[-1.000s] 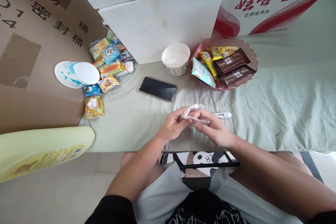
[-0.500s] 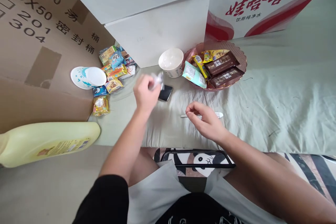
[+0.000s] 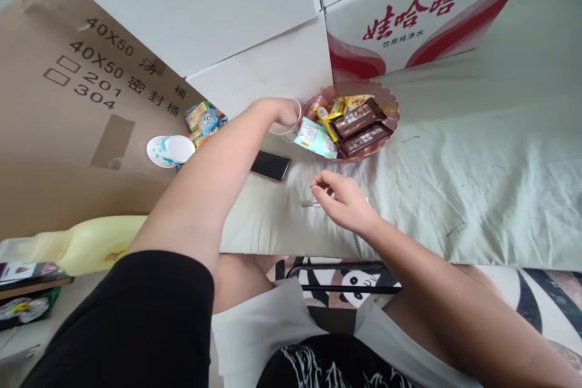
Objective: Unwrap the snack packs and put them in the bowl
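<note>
While the left hand [image 3: 282, 113] reaches far forward, count from left: one blue-and-white paper cup [image 3: 169, 151] on its side, one black phone [image 3: 270, 165] lying flat. Left hand at the rim of one white paper tub [image 3: 287, 131]; fingers hidden, cannot tell its grip. Right hand [image 3: 346, 203] loosely curled, holding nothing, just over one slim white stick [image 3: 310, 204] on the cloth. Behind it, one pink scalloped dish [image 3: 394, 114], two brown chocolate bars [image 3: 358, 119] on top
</note>
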Demonstrator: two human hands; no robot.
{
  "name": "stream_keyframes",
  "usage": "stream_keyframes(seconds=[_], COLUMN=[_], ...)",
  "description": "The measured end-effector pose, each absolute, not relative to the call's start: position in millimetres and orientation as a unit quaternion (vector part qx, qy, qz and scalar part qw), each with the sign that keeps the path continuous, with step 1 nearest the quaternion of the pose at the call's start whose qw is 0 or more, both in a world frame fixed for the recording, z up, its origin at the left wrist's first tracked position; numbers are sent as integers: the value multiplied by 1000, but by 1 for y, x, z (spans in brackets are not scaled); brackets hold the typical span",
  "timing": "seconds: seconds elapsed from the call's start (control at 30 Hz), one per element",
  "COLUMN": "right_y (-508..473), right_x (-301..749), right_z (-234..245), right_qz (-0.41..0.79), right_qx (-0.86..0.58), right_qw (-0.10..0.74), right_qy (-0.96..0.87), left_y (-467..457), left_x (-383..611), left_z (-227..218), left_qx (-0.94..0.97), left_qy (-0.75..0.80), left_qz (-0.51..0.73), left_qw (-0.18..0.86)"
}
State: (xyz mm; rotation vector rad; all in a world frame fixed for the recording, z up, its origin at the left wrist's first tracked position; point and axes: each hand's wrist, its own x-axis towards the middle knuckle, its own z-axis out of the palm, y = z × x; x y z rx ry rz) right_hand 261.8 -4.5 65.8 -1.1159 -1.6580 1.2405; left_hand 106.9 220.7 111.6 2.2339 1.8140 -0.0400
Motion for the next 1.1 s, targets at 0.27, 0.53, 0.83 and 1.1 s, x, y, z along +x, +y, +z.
stream_keyframes(seconds=[0.27,0.53,0.83,1.1], right_y=[-9,-19,-20,-8], right_x=[269,257,241,288], right_z=[61,41,26,2], right_qz=[445,345,254,122], right_qx=[-451,-481,-498,-454], right_qw=[376,326,235,167], right_qy=[-676,-737,-795,-867], left_y=[132,3,-1,-54], left_x=[35,-98,-206,-146], left_z=[126,57,56,85], left_qx=[736,566,412,306], left_qy=[650,807,899,687], left_qz=[187,166,125,479], left_qw=[45,-26,82,452])
